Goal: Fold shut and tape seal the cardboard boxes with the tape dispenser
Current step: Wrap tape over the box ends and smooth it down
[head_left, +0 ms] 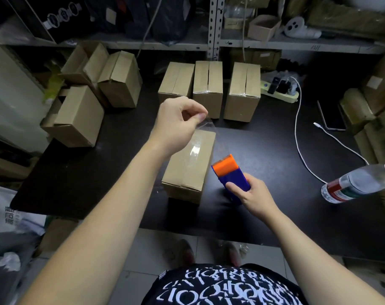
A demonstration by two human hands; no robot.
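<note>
Pinching the free end of a clear tape strip between thumb and fingertips, the left hand is raised above the far end of the box being sealed, which lies flaps shut near the middle of the dark table, closer to its near edge. The right hand is wrapped around the blue body of the tape dispenser, its orange head pointing up towards the stretched film, just beside the box's right side. The tape looks thin, limp and sticky, likely to curl or cling to itself if slack, so holding it by its very tip and keeping it taut seems wise; the dispenser is rigid plastic, best gripped by its body. The box seems light and fairly stiff, though its walls would dent under hard pressing. What it holds cannot be seen. Three closed boxes stand in a row near the table's far edge, with tape glinting on at least two; more boxes are stacked at the far left corner, some with flaps ajar, contents hidden. A plastic bottle lies at the right edge.
</note>
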